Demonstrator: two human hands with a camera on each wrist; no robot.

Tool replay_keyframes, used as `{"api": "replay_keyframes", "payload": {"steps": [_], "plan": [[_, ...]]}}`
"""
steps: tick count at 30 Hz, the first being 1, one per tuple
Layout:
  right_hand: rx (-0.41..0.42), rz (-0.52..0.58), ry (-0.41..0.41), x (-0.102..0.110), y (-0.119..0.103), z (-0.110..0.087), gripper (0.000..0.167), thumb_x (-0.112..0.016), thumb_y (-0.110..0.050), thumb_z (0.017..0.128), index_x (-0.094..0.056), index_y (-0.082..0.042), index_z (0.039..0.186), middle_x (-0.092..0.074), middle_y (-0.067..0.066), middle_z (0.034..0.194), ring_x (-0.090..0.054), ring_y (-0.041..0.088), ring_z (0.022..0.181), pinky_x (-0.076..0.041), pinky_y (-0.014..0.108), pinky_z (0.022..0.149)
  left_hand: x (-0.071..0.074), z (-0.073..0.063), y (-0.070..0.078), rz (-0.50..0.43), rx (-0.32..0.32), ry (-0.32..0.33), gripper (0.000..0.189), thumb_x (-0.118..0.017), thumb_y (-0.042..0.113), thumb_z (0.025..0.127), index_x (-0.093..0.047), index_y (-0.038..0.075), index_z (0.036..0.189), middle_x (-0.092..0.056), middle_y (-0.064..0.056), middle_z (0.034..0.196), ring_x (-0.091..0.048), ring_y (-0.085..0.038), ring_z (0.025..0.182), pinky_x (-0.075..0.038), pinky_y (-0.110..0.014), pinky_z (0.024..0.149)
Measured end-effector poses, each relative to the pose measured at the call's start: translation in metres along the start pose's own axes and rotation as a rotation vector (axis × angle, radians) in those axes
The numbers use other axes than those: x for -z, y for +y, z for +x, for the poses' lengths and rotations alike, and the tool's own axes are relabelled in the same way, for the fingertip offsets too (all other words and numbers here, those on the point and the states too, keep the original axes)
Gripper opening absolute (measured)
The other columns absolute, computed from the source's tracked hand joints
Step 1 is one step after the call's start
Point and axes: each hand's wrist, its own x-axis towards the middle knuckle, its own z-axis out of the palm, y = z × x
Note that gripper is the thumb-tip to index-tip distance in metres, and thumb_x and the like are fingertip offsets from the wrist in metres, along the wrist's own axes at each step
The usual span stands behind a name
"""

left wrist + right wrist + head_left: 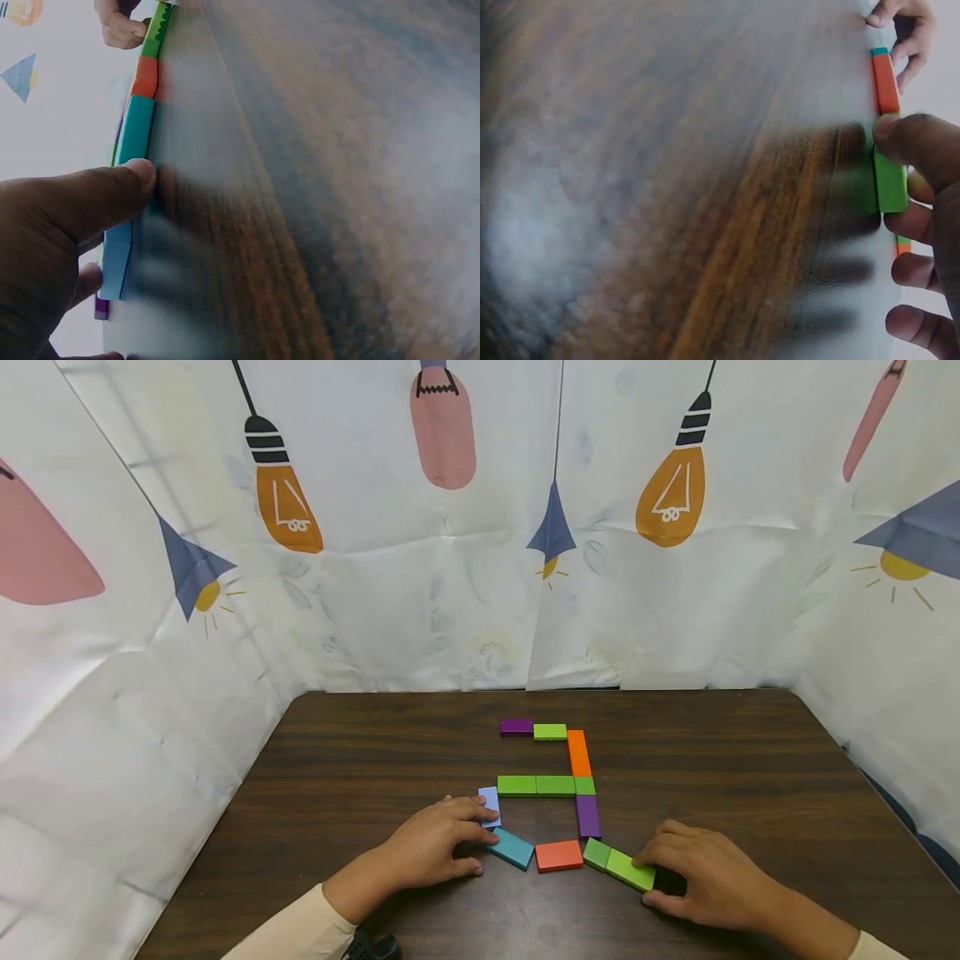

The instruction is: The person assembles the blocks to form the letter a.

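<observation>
In the head view, my left hand (435, 843) rests at the left of a figure of flat coloured blocks. Its fingertips touch the light blue block (489, 807) and the left end of the teal block (512, 848); its thumb sits apart from them on the near side. My right hand (701, 872) pinches the outer end of the light green block (628, 869) between thumb and fingers. That block meets a small green block (597, 853). A red-orange block (558, 856) lies between the teal and small green ones. In the right wrist view, the right thumb covers part of the green blocks.
Further back lie a purple block (588, 816), two long green blocks (536, 786), a small green one (585, 786), an orange block (579, 752), a green block (550, 732) and a purple block (517, 727). A printed curtain (480, 610) hangs behind the dark wooden table (375, 743).
</observation>
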Motion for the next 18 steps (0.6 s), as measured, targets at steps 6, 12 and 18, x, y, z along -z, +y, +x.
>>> {"api": "replay_keyframes", "payload": {"steps": [6,12,18], "plan": [[-0.009,-0.016,0.025,0.005,0.0,0.001,0.038,-0.083,-0.039,0.086,-0.068,-0.032,0.119,-0.057,-0.024,0.114,-0.054,0.0,0.101,-0.055,0.03,0.074,0.002,0.006,0.0,0.03,-0.06,0.022,0.037,-0.084,0.038,0.087,-0.075,0.026,0.12,-0.058,0.001,0.14,-0.05,-0.021,0.135,-0.041,-0.046,0.111],[-0.003,-0.021,0.079,0.01,0.005,0.006,0.037,-0.083,-0.026,0.085,-0.07,-0.026,0.119,-0.06,-0.022,0.115,-0.056,0.003,0.102,-0.055,0.032,0.075,0.003,0.012,0.0,0.0,-0.052,0.003,0.028,-0.076,0.039,0.094,-0.074,0.025,0.117,-0.058,0.003,0.137,-0.05,-0.017,0.13,-0.043,-0.041,0.108],[0.0,0.002,0.106,0.01,0.008,0.009,0.032,-0.081,-0.023,0.087,-0.07,-0.022,0.118,-0.062,-0.02,0.114,-0.058,0.004,0.101,-0.055,0.031,0.074,0.0,0.015,-0.002,0.014,-0.052,0.061,0.028,-0.073,0.037,0.097,-0.07,0.021,0.12,-0.062,0.006,0.127,-0.055,-0.014,0.122,-0.045,-0.039,0.106]]}}
